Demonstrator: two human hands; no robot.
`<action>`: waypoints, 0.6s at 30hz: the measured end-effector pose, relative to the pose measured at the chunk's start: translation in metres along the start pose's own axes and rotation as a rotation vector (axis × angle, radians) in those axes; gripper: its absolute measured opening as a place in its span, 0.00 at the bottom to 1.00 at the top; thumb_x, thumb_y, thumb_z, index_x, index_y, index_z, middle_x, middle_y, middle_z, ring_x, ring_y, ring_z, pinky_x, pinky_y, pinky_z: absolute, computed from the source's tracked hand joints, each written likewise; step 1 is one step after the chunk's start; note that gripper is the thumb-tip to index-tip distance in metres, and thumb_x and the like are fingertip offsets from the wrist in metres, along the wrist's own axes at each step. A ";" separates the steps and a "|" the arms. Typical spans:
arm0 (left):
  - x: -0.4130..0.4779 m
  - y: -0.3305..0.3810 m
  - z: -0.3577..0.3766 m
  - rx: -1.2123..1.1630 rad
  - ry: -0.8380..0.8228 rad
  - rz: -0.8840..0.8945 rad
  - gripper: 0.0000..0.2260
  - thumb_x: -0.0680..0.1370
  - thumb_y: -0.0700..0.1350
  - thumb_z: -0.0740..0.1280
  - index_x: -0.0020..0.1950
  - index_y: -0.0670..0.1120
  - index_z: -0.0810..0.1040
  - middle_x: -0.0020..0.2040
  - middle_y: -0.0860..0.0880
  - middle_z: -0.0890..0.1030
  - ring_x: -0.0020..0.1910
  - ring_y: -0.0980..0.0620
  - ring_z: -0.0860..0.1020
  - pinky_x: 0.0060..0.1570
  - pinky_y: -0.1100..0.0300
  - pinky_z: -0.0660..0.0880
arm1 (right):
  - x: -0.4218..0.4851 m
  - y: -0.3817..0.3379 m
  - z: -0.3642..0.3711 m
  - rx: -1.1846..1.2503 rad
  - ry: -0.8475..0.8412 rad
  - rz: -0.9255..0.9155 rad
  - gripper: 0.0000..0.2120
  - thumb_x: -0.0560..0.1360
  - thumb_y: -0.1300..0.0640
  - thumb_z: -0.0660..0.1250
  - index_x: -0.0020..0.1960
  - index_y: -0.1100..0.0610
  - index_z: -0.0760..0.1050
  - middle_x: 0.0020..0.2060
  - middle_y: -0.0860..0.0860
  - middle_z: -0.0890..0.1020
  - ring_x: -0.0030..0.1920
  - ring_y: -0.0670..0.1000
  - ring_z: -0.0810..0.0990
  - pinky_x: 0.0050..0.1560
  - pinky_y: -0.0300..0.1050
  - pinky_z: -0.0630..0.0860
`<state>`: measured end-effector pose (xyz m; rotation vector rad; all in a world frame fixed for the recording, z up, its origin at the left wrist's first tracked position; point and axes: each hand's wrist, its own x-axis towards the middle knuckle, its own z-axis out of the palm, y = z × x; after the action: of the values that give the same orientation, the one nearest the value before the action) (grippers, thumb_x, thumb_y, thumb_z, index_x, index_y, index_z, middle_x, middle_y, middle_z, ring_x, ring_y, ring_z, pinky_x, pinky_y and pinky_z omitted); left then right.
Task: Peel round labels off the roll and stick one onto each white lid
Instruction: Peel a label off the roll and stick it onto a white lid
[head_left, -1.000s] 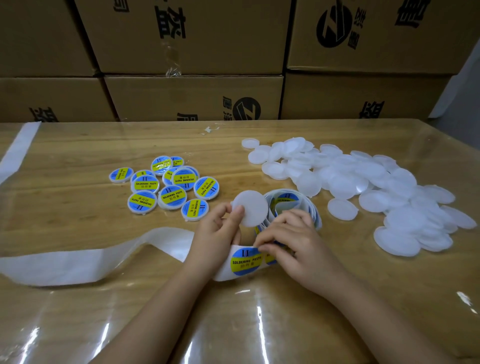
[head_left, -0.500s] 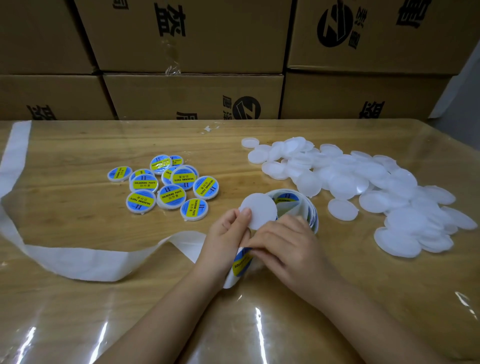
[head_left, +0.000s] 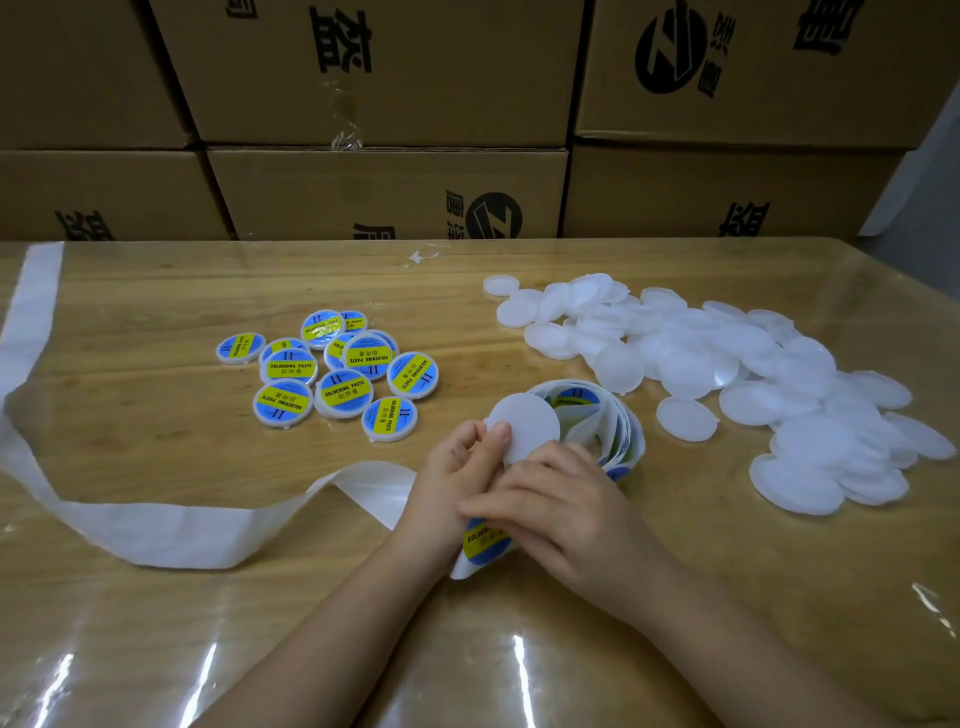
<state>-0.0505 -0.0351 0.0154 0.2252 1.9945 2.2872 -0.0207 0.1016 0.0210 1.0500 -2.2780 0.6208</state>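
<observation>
two hands meet low over the worktop: the left hand pinches a bare white lid tilted up in front of the roll, while the right hand curls over a label, pinching its upper edge. since a second ago the right hand has covered most of that label, and the empty backing strip has swung out leftward.

left hand holds white lid | right hand pinches label

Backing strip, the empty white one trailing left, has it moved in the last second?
Yes. The backing strip has been drawn rightward toward the right hand; its near bend now sits closer beneath the labelled lids.
</observation>
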 end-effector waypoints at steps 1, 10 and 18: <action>0.000 0.000 0.000 0.019 0.007 -0.001 0.14 0.79 0.46 0.62 0.34 0.48 0.70 0.25 0.53 0.69 0.26 0.58 0.66 0.27 0.66 0.65 | 0.000 0.000 0.000 -0.005 0.020 -0.006 0.10 0.79 0.56 0.62 0.53 0.52 0.82 0.43 0.47 0.81 0.42 0.51 0.74 0.45 0.47 0.70; 0.000 0.000 -0.002 0.002 -0.016 -0.002 0.13 0.80 0.46 0.60 0.36 0.44 0.70 0.27 0.54 0.73 0.28 0.58 0.72 0.30 0.67 0.70 | -0.002 0.001 -0.001 0.065 0.233 0.027 0.07 0.77 0.58 0.66 0.47 0.55 0.84 0.47 0.52 0.81 0.46 0.53 0.76 0.52 0.41 0.69; 0.002 -0.002 -0.006 -0.050 -0.018 -0.041 0.16 0.80 0.40 0.61 0.33 0.50 0.74 0.30 0.49 0.73 0.32 0.51 0.71 0.35 0.62 0.70 | 0.003 0.004 -0.009 0.263 0.437 0.214 0.04 0.74 0.60 0.68 0.45 0.55 0.81 0.43 0.46 0.81 0.47 0.50 0.78 0.52 0.43 0.71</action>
<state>-0.0536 -0.0399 0.0125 0.1987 1.9127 2.2985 -0.0225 0.1078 0.0289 0.6977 -1.9656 1.1421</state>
